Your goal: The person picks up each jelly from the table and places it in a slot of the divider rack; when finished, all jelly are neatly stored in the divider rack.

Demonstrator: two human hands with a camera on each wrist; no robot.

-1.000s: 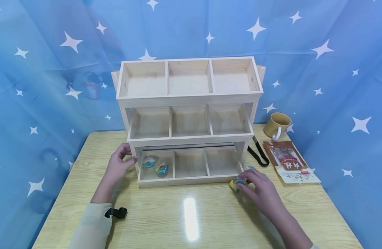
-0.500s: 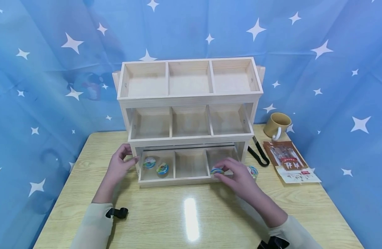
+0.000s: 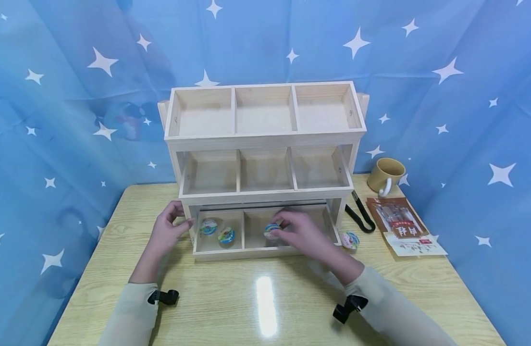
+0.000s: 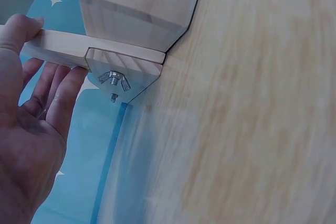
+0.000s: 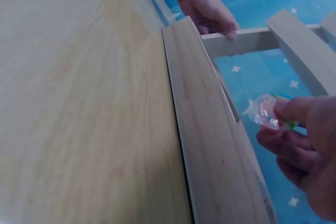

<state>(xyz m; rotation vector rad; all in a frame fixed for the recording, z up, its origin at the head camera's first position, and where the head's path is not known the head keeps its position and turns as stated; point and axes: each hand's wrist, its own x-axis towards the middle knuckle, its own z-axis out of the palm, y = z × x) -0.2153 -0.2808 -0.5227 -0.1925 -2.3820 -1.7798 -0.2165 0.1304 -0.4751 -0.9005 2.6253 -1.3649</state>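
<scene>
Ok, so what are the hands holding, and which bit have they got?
The right hand pinches a little round cup by the side nearest its palm. The left hand grips the wooden rack by its left upright.

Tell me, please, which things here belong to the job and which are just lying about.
Likely in the job:
right hand, pinching a small cup
left hand, gripping the wooden rack
two cups in the bottom-left compartment
loose cup beside the rack

Apparently just lying about:
tan mug
black-handled tool
brown packet
</scene>
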